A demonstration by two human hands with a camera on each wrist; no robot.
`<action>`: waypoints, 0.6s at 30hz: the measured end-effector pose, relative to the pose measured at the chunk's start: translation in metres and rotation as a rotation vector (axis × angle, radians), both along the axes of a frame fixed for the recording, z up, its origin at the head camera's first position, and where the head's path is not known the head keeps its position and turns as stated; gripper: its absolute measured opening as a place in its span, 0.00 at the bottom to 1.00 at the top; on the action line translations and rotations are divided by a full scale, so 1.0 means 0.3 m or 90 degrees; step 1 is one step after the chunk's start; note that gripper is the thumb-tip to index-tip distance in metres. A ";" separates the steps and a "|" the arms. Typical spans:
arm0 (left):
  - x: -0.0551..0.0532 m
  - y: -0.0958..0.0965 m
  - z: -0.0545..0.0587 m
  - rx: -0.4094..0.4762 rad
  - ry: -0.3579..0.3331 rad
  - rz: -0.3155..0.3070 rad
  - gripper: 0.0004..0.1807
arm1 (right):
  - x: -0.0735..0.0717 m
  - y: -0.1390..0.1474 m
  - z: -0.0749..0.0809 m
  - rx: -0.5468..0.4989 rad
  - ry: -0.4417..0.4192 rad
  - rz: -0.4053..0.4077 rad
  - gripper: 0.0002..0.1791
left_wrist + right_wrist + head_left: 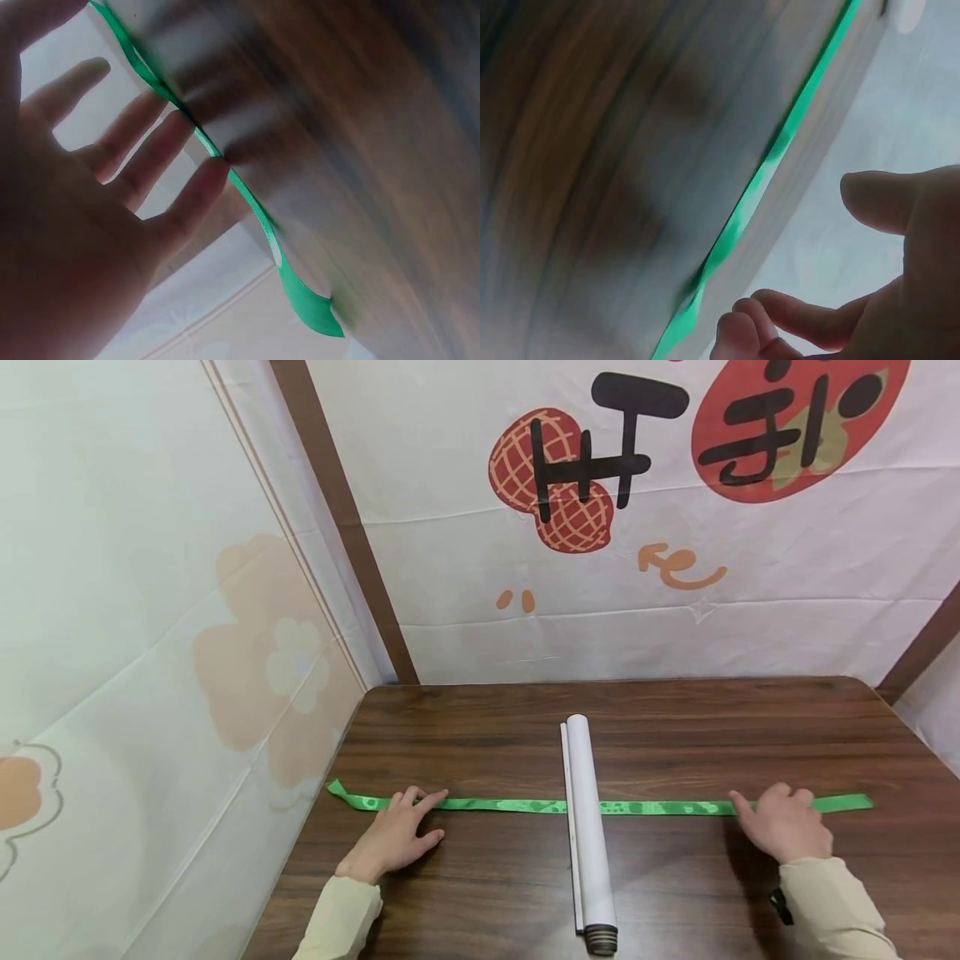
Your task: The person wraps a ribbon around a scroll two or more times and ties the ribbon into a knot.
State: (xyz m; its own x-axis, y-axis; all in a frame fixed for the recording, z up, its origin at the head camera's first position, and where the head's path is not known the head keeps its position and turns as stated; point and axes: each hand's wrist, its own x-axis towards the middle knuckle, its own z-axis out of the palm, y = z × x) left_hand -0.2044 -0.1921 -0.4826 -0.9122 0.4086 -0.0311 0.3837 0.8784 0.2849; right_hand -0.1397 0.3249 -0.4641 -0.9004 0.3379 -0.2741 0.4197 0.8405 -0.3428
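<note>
A long green ribbon (510, 806) stretches left to right across the wooden table, its left end curled up. Over its middle lies a rolled white scroll (588, 827) with a dark striped knob at its near end. My left hand (397, 831) is at the ribbon's left part, fingers spread with tips right at the ribbon (251, 196) in the left wrist view. Above the right part is my right hand (787, 822). In the right wrist view its thumb (881, 199) stands apart from loosely bent fingers, and the ribbon (757, 187) runs past them with nothing gripped.
The brown wood-grain table (480, 735) has rounded far corners. A white printed cloth (465, 643) hangs behind its far edge, and a flowered cloth (150, 610) hangs along the left. A dark band (780, 906) shows at the right sleeve.
</note>
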 end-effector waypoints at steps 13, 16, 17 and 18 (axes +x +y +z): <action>0.004 -0.026 -0.004 0.009 0.039 0.024 0.24 | 0.001 0.050 -0.037 0.026 -0.022 -0.107 0.46; 0.007 -0.035 -0.006 0.003 0.039 0.029 0.23 | 0.001 0.047 -0.039 0.028 -0.021 -0.112 0.46; 0.008 -0.038 -0.006 -0.001 0.041 0.031 0.23 | 0.001 0.046 -0.039 0.031 -0.021 -0.111 0.45; 0.008 -0.042 -0.006 -0.004 0.041 0.033 0.23 | 0.000 0.046 -0.040 0.034 -0.019 -0.109 0.45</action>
